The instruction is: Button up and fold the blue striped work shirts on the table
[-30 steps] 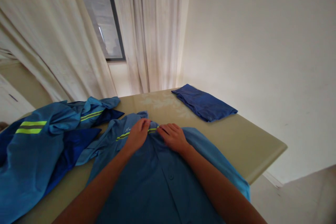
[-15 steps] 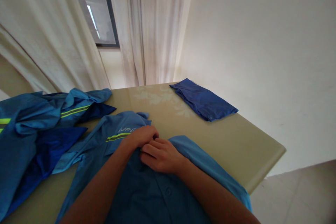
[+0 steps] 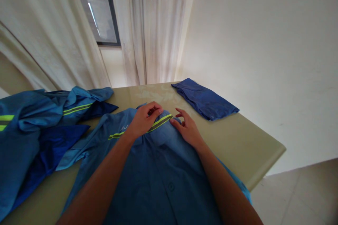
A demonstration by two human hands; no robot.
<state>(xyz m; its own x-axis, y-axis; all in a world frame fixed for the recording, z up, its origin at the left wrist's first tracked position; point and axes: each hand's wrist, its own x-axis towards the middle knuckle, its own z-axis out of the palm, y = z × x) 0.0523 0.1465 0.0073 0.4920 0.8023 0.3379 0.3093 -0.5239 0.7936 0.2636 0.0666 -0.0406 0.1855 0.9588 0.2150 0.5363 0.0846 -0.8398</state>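
Observation:
A blue work shirt with a yellow-green reflective stripe lies spread in front of me on the beige table, buttons facing up. My left hand curls over the shirt's upper part near the collar, its fingers bent and gripping the cloth at the stripe. My right hand rests on the shirt just to the right, fingers spread and partly lifted, the thumb touching the stripe's end.
A heap of blue garments with reflective stripes covers the table's left side. A folded dark blue garment lies at the far right corner. White curtains and a window stand behind; the table's right edge drops to a tiled floor.
Both hands moved up the shirt from a close clasp at its middle to the stripe. The right hand opened and shifted right; the shirt's right shoulder now lies flatter.

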